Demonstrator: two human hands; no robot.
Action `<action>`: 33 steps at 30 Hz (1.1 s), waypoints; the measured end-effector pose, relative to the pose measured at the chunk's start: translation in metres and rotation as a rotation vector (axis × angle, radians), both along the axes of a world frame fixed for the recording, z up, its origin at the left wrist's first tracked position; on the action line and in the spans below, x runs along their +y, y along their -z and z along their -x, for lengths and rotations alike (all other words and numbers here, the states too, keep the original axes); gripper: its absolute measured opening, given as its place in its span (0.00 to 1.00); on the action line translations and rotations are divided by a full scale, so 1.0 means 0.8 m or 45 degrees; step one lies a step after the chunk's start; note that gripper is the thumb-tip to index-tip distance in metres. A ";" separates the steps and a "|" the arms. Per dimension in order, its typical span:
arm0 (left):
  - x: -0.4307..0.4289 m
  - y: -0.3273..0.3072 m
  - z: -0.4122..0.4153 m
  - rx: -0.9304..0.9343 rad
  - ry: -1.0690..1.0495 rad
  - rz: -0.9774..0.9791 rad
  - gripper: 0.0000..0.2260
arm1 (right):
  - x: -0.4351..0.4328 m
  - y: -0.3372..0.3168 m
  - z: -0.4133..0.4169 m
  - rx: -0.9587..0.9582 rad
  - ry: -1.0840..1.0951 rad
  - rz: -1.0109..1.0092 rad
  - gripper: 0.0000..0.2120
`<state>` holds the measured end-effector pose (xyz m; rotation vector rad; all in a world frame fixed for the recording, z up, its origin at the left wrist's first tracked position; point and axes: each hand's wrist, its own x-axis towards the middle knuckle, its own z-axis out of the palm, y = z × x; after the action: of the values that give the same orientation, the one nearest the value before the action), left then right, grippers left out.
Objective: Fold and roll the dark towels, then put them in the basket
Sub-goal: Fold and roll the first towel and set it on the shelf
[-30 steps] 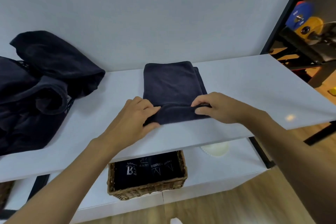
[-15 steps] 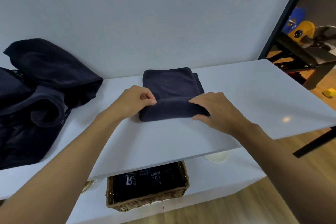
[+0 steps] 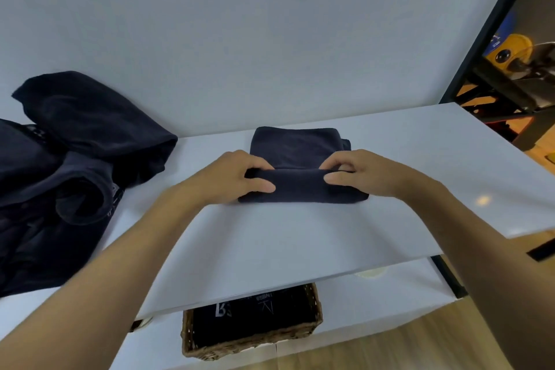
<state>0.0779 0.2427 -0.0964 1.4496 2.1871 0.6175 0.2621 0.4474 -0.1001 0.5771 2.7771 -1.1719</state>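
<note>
A folded dark navy towel (image 3: 297, 147) lies in the middle of the white tabletop (image 3: 270, 246), close to the wall. Its near end is turned up into a thick roll. The left hand (image 3: 237, 179) grips the roll's left end and the right hand (image 3: 366, 173) grips its right end, each with fingers curled over the top and the thumb pressed against the near face.

To the left, a heap of loose dark towels (image 3: 84, 141) sprawls over the tabletop. It shows some white print along one edge, too small to read.

On the lower shelf (image 3: 390, 294), partly under the tabletop, sits a wicker basket (image 3: 249, 342) packed with dark towels. White printing shows on them: a large mark like a "B" and letters that seem to read "TNESS", the rest hidden.

A yellow weight plate (image 3: 510, 48) shows beyond the wall's right edge.
</note>
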 end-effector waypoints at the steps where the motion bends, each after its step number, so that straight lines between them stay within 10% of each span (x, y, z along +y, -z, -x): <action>1: 0.006 -0.004 0.007 -0.050 0.023 0.043 0.05 | -0.004 0.001 0.000 0.103 0.061 -0.093 0.05; 4: 0.021 -0.009 0.017 -0.160 0.061 0.117 0.11 | -0.022 0.009 -0.005 0.486 -0.014 -0.568 0.08; 7: 0.034 -0.005 0.020 -0.198 -0.009 0.131 0.14 | -0.034 0.027 -0.009 0.338 -0.147 -0.774 0.22; 10: 0.031 0.006 0.014 0.067 -0.152 -0.145 0.09 | -0.033 0.027 -0.004 0.357 -0.019 -0.663 0.18; 14: 0.000 0.019 -0.013 0.415 0.030 -0.156 0.26 | -0.028 0.010 -0.007 0.316 0.017 -0.283 0.13; 20: -0.004 0.007 -0.014 0.049 0.101 -0.029 0.10 | -0.019 -0.005 -0.018 0.120 0.002 0.108 0.11; 29: 0.039 0.017 0.002 0.077 -0.048 -0.067 0.20 | -0.043 0.038 -0.022 0.377 -0.050 -0.830 0.26; 33: 0.021 0.036 -0.009 0.545 -0.021 -0.461 0.16 | -0.027 0.024 -0.005 0.290 -0.002 -0.601 0.21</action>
<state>0.0854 0.2592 -0.1251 1.8961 2.5044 0.8023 0.2658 0.4260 -0.1193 0.4943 3.2710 -0.6044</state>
